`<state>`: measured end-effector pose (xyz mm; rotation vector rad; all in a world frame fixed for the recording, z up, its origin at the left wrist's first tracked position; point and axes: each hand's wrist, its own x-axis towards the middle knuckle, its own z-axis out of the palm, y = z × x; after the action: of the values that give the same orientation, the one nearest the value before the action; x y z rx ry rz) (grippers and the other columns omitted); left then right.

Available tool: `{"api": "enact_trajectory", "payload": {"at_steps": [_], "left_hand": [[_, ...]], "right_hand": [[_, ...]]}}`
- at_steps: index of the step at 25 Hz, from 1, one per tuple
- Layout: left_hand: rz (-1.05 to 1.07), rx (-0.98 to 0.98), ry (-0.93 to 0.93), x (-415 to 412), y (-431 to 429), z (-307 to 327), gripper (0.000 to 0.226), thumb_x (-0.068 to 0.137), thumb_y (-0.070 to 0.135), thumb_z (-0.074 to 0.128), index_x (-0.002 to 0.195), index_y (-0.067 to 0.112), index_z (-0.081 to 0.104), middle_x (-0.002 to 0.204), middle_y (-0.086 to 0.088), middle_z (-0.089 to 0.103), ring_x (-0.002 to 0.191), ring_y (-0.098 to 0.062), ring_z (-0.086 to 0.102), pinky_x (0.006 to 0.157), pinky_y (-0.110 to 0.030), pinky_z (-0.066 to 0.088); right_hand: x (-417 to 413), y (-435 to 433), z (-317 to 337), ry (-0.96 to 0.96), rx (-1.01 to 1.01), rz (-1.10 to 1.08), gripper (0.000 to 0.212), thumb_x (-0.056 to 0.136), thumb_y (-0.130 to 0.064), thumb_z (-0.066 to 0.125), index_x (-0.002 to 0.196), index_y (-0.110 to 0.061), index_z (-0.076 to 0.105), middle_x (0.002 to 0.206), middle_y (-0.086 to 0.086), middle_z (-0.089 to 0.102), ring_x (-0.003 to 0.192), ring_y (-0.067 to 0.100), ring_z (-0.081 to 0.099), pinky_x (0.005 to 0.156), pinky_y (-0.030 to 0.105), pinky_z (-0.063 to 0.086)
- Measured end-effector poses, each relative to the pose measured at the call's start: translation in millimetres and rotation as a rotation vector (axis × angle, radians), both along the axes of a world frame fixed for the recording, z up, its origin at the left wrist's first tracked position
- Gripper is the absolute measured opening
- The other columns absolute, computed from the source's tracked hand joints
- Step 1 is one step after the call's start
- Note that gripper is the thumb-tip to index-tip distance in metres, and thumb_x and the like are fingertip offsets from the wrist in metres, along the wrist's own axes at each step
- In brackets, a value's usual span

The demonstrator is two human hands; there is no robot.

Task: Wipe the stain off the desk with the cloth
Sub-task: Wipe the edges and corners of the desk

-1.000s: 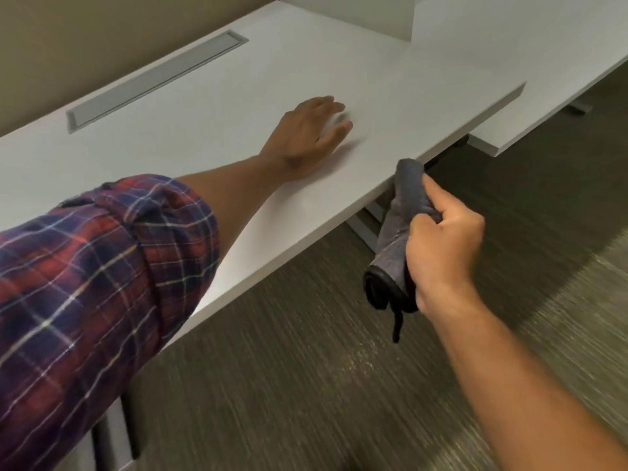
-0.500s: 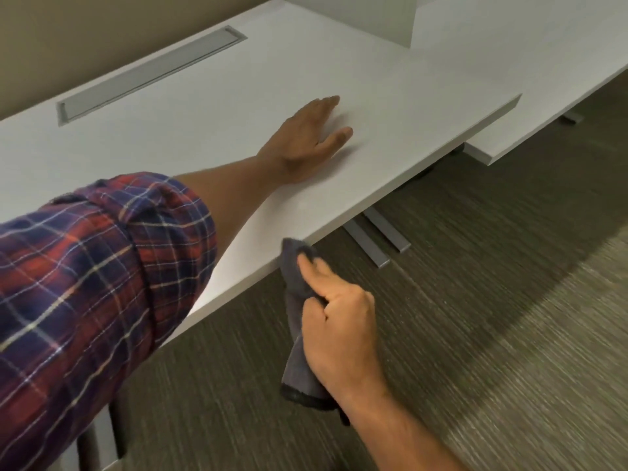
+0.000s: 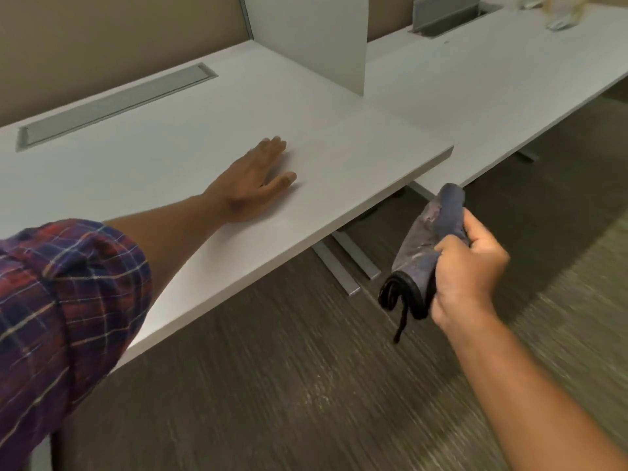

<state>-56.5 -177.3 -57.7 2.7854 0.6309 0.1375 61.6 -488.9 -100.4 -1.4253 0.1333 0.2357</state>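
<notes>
My left hand (image 3: 253,183) lies flat, palm down, on the white desk (image 3: 163,164), fingers apart and holding nothing. Off the desk's front right corner, above the floor, my right hand (image 3: 465,277) is closed around a folded grey-blue cloth (image 3: 426,239) with a dark hem and a loose thread hanging down. The cloth does not touch the desk. No stain shows clearly on the desk surface.
A grey cable slot (image 3: 112,103) runs along the desk's back edge. A white divider panel (image 3: 316,39) separates it from a second white desk (image 3: 492,73) on the right, which is set lower. Metal desk feet (image 3: 343,266) stand on the carpet below.
My right hand with the cloth dipped left and low near the desk's front edge, then swung back up to the right by the desk corner. My left hand stayed flat on the desk.
</notes>
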Motion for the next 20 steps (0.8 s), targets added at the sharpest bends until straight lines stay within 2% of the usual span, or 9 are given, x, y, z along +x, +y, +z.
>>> {"api": "enact_trajectory", "payload": {"at_steps": [3,6,9,18,20], "left_hand": [[0.002,0.054,0.065,3.3,-1.9,1.0,0.079,0.106,0.067,0.028,0.171,0.025,0.009,0.179,0.007,0.004,0.163,-0.007,0.000,0.126,-0.021,-0.003],[-0.002,0.078,0.125,6.0,-3.4,4.1,0.087,0.100,0.073,0.018,0.170,0.024,0.007,0.179,0.006,0.001,0.163,-0.007,-0.003,0.129,-0.024,-0.003],[0.012,0.078,0.128,8.6,-5.6,6.8,0.088,0.098,0.074,0.017,0.170,0.024,0.010,0.178,0.006,0.003,0.163,-0.007,-0.002,0.129,-0.023,-0.004],[0.050,0.087,0.188,10.8,-18.5,17.2,0.087,0.099,0.070,0.019,0.170,0.020,0.012,0.179,0.002,0.005,0.164,-0.011,0.001,0.134,-0.036,0.003],[0.060,0.072,0.187,11.9,-20.5,17.0,0.083,0.102,0.065,0.022,0.170,0.019,0.013,0.179,0.000,0.006,0.165,-0.012,0.002,0.134,-0.034,0.002]], "right_hand": [[55.0,15.6,10.5,-0.101,-0.036,0.025,0.060,0.090,0.003,0.048,0.135,-0.029,0.069,0.125,-0.007,0.076,0.112,0.013,0.073,0.097,0.039,0.061],[86.0,35.1,8.7,-0.129,-0.056,0.103,0.062,0.096,0.003,0.046,0.146,-0.030,0.059,0.143,-0.009,0.066,0.127,0.013,0.065,0.104,0.037,0.057],[98.2,46.7,1.3,-0.151,-0.080,0.154,0.063,0.098,0.002,0.045,0.153,-0.029,0.048,0.157,-0.009,0.052,0.135,0.015,0.057,0.108,0.038,0.055],[61.1,43.9,-17.7,-0.268,-0.129,0.309,0.060,0.098,0.000,0.047,0.151,-0.026,0.053,0.152,-0.005,0.058,0.138,0.017,0.056,0.113,0.041,0.051],[52.3,44.4,-16.6,-0.272,-0.152,0.323,0.059,0.098,0.000,0.047,0.151,-0.026,0.054,0.154,-0.005,0.056,0.140,0.015,0.054,0.114,0.035,0.049]]}}
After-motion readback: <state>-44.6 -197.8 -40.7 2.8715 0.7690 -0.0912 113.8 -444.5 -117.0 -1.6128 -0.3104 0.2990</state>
